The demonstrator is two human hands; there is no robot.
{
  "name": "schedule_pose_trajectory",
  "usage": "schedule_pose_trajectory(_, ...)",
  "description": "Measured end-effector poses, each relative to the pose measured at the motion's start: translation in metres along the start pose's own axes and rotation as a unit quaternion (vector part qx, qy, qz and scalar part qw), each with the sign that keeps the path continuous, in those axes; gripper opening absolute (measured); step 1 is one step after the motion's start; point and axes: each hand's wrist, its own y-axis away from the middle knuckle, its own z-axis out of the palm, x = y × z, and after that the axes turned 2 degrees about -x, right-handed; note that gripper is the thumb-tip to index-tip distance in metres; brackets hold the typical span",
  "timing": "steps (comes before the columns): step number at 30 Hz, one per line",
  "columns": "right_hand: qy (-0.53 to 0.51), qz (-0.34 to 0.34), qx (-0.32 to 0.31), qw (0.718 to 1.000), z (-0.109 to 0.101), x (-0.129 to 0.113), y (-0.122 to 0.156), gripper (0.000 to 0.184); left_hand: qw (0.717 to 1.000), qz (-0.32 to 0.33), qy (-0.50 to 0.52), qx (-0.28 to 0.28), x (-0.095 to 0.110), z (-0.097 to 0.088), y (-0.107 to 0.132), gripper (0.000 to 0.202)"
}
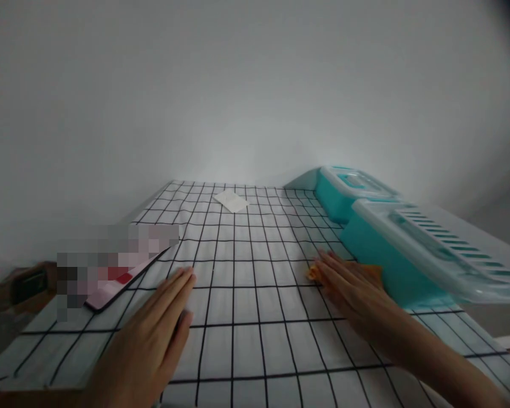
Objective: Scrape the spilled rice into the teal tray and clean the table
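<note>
My left hand (153,334) lies flat on the white tablecloth (246,340) with its black grid lines. Its fingers are stretched out and nothing is in them. On the right, my right hand (344,286) presses down on an orange cloth (370,274), holding it against the table. Part of the cloth bunches out at the fingertips and part shows behind the hand, while the rest is hidden under the palm. Close beside this hand stands a teal box (391,260) with a clear lid.
Behind the near box stands another teal lidded box (334,198). A folded white paper (232,201) lies towards the far edge. At the left edge is a flat pinkish object (106,296), partly blurred out. A brown object (29,286) sits beyond it. A pale wall (238,85) rises behind.
</note>
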Motion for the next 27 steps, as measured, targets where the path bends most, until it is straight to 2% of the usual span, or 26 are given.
schedule_pose_trajectory(4, 0.013, -0.111, -0.072, 0.991, -0.012, -0.024, -0.037, 0.05, 1.0, -0.001, 0.015, 0.009, -0.004, 0.006, 0.007, 0.057)
schedule_pose_trajectory(10, 0.056, -0.195, -0.062, 0.977, -0.007, -0.038, -0.072, 0.07, 0.996, 0.014, 0.078, 0.04, -0.006, 0.011, 0.009, 0.061)
schedule_pose_trajectory(17, 0.069, -0.185, -0.098, 0.975, -0.006, -0.045, -0.083, 0.063, 0.996, 0.013, 0.073, 0.052, -0.003, 0.012, 0.009, 0.059)
schedule_pose_trajectory(23, 0.062, -0.158, -0.112, 0.979, -0.012, -0.056, -0.085, 0.069, 0.999, 0.02, 0.02, 0.042, 0.002, 0.002, 0.003, 0.053)
schedule_pose_trajectory(27, 0.039, -0.174, -0.109, 0.978, -0.012, -0.06, -0.087, 0.075, 0.999, 0.012, 0.0, 0.03, 0.004, -0.002, 0.0, 0.05)
